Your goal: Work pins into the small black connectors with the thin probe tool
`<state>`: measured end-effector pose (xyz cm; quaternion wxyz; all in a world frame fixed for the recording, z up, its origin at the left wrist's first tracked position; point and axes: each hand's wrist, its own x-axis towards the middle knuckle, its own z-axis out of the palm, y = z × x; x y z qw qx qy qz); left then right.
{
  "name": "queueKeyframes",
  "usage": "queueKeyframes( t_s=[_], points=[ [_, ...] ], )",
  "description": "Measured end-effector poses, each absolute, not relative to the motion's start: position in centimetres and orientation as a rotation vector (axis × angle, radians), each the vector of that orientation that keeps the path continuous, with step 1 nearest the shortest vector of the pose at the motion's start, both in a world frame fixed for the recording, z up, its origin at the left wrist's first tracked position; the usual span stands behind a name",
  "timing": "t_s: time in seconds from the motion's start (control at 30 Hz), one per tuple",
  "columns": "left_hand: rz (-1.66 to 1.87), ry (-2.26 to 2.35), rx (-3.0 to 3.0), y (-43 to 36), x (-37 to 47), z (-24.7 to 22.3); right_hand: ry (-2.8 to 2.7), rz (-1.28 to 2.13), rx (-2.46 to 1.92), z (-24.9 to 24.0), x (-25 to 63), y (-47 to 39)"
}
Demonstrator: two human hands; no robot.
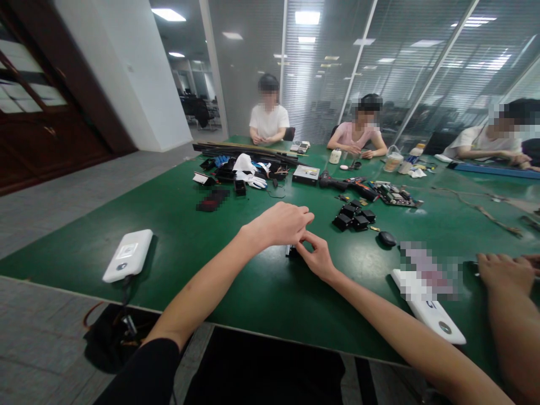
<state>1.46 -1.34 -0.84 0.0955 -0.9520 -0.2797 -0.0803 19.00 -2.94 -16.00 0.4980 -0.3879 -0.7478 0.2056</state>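
Over the middle of the green table [248, 281], my left hand [286, 224] is bent downward with its fingers closed. My right hand [317, 256] meets it from the right, thumb and forefinger pinched together at the left fingertips. Beneath the two hands a small black and silver part [291, 251] shows, mostly covered by them. What exactly each pinch holds is hidden. Several black boxes [352, 216] lie in a cluster to the upper right of my hands, with a black computer mouse [387, 239] beside them.
A white power bank [129, 256] lies at left, another [436, 315] at right near a neighbour's hands [506, 273]. Farther back are white gloves [253, 179], a power drill [348, 184], a silver box [306, 174] and a circuit board [395, 194]. Several people sit across the table.
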Motion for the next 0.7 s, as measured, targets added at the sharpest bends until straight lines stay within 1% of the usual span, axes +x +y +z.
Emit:
queueKeyframes(
  t_s=[0.37,0.6,0.7],
  points=[
    [-0.175,-0.863,-2.730,-1.01,1.83,-1.18,-1.768,0.520,-0.966,-16.27,19.05,-2.71],
    [-0.319,-0.838,-2.810,-1.29,1.27,-0.79,-1.771,0.515,-0.937,-16.35,19.12,-2.77],
    [-0.302,-0.817,-2.853,-1.27,1.18,-0.81,-1.781,0.513,-0.911,-16.28,19.05,-2.88]
  ],
)
